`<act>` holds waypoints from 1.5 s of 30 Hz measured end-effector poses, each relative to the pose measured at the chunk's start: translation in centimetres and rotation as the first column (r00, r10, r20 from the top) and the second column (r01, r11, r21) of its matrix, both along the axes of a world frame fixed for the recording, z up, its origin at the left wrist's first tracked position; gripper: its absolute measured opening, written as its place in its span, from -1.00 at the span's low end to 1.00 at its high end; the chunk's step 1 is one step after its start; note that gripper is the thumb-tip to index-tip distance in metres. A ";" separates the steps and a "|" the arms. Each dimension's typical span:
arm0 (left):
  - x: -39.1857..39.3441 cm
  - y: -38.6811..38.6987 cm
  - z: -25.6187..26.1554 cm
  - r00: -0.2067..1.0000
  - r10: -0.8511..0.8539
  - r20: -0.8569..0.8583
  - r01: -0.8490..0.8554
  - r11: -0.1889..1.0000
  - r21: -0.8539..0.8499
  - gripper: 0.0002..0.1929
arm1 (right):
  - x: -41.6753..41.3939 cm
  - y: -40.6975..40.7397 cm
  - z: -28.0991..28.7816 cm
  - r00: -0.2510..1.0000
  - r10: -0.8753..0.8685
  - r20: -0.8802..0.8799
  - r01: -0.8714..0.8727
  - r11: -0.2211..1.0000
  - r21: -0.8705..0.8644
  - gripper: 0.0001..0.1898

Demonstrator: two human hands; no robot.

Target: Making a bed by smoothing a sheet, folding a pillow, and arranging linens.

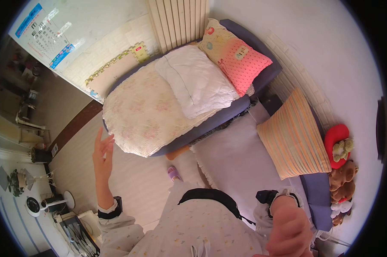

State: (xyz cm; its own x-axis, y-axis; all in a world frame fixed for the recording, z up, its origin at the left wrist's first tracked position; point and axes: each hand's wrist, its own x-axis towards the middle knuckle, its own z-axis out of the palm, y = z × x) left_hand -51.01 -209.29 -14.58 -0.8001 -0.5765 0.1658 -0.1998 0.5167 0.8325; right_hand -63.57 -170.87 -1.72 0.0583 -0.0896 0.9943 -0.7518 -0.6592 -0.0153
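My left hand [103,155] is raised over the pale floor at the left, fingers apart and holding nothing. Close to it lies the rounded end of a floral quilted cover [138,109] on a blue-grey sofa chaise. A white pillow or folded cloth [198,82] rests on the cover, beside a pink and yellow cushion [238,57]. At the lower right, my right hand [289,228] is near the camera with its fingers curled; whether anything is inside them is hidden. Black bands are around both wrists.
An orange-striped cushion [294,138] leans on the sofa seat [235,154], which has a pale cover. Stuffed toys [342,183] line its back at the right. A white fan-like device [33,205] and a cable-filled box [77,237] stand at the lower left. A purple slipper [173,173] is on my foot.
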 end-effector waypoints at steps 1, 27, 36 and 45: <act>0.3 -1.6 -0.2 1.000 -0.001 -0.005 0.001 1.000 -0.007 -0.48 | 0.5 -1.6 -0.1 0.999 0.000 0.051 0.000 1.000 0.006 -0.94; -9.6 -12.2 4.4 0.924 -0.368 -0.101 0.349 0.922 -0.168 -0.40 | -24.7 -13.5 -23.5 0.223 -0.876 0.428 0.180 0.468 0.865 -0.71; -25.3 -7.8 9.6 0.473 -0.853 -0.221 0.863 0.499 -0.080 -0.69 | -35.8 -9.9 -47.7 -0.586 -0.801 0.120 -0.376 0.400 0.836 -0.34; -38.5 -4.4 4.2 0.288 -0.782 -0.553 0.924 0.378 -0.055 -0.16 | -37.4 -10.9 -63.7 -0.419 -0.905 -0.074 -0.612 0.221 0.760 -0.19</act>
State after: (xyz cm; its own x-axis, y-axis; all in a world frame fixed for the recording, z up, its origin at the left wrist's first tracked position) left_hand -89.54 -213.73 -10.38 -0.7209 0.3257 0.6117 0.6299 -0.0600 0.7743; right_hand -100.95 -181.79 -65.39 -0.6368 0.2889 -0.7148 0.7285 0.5291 -0.4351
